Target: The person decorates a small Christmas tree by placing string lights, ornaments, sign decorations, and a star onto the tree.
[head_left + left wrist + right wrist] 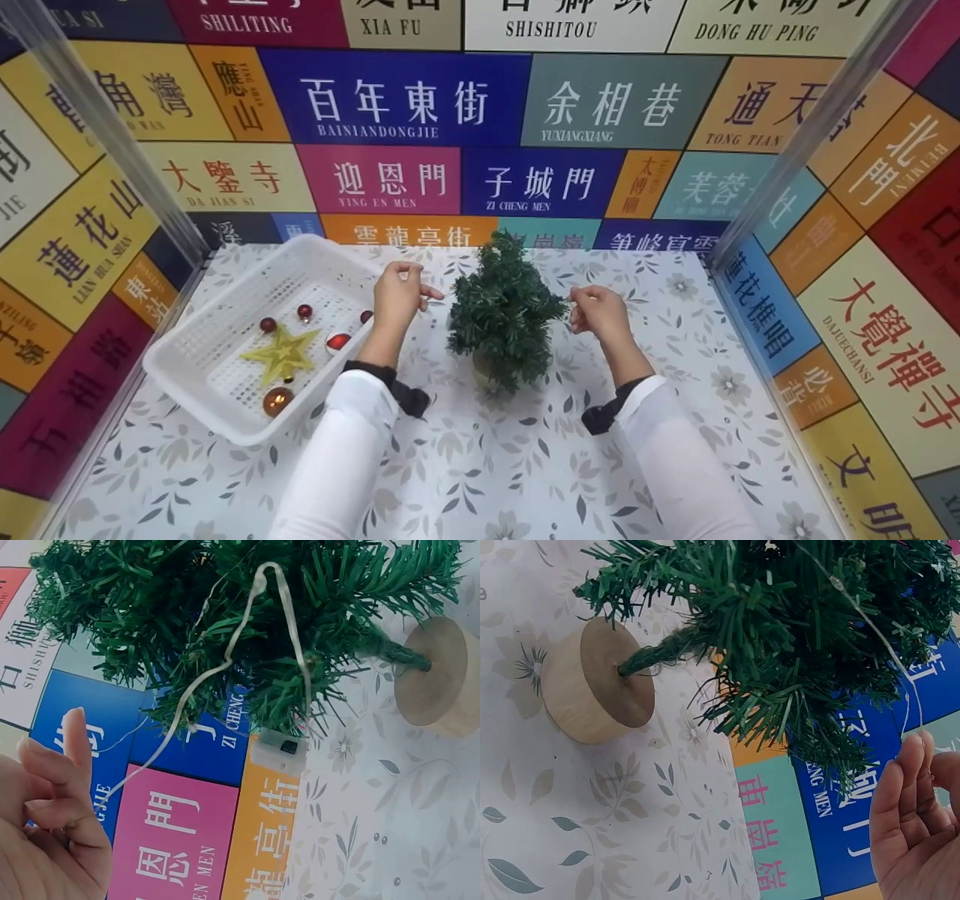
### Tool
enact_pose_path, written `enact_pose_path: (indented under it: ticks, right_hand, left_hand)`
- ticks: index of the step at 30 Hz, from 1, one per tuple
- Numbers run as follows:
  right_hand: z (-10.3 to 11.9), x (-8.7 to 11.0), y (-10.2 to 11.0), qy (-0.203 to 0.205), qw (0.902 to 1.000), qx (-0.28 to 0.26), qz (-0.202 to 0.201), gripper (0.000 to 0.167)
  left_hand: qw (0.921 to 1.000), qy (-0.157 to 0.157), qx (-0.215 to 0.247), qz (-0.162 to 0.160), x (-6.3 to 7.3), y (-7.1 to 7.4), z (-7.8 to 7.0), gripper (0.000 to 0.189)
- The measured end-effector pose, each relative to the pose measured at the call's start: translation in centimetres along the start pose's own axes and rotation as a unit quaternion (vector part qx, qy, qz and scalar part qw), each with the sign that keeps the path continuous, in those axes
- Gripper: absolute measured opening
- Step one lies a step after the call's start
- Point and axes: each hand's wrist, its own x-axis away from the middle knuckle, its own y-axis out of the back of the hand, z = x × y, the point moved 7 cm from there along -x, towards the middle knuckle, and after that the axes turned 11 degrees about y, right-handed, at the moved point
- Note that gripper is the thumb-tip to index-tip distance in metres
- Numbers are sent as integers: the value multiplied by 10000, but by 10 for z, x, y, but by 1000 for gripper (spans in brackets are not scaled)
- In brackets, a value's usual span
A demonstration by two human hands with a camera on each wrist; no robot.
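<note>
A small artificial Christmas tree (pixel 510 307) stands upright on a round wooden base (pixel 592 697), between the two hands. On its left side, my left hand (pixel 397 296) pinches a string light wire (pixel 180 709), with some fingers curled. This wire loops over the branches to a small clear battery box (pixel 279 752) hanging by the lower branches. To the right of the tree, my right hand (pixel 602 311) pinches another stretch of thin wire (pixel 877 634) between thumb and fingertips. Both hands are slightly apart from the branches.
A white plastic basket (pixel 202 397) stands left of the tree, close to the left forearm. Inside lie a gold star (pixel 281 354), a copper-coloured ball (pixel 278 402) and several red ornaments (pixel 339 342). Sign-patterned walls enclose the floral-covered table (pixel 510 457) at the back and sides.
</note>
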Motion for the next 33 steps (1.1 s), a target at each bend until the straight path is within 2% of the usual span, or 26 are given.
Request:
enact_pose_path:
  ticks: [9,16,21,26,29,33]
  right_hand:
    - [-1,7,-2,75,9998,133,139,38]
    - [-1,10,-10,261,9995,-43,183,35]
    - [-1,14,-13,506,9986,2,166,32]
    - [0,18,-17,819,9963,-87,251,35]
    - [1,20,-20,905,9953,-53,348,36]
    - [1,22,-22,837,9959,-74,338,35]
  left_hand:
    - [9989,323,335,53,25,15,21,24]
    - [9968,316,682,257,48,15,36,24]
    - [9912,213,1104,703,75,0,45,23]
    - [9865,8,915,1359,100,-25,50,35]
    - [9838,-97,800,1601,108,-36,52,41]
    - [9789,-164,959,1799,115,-46,52,34]
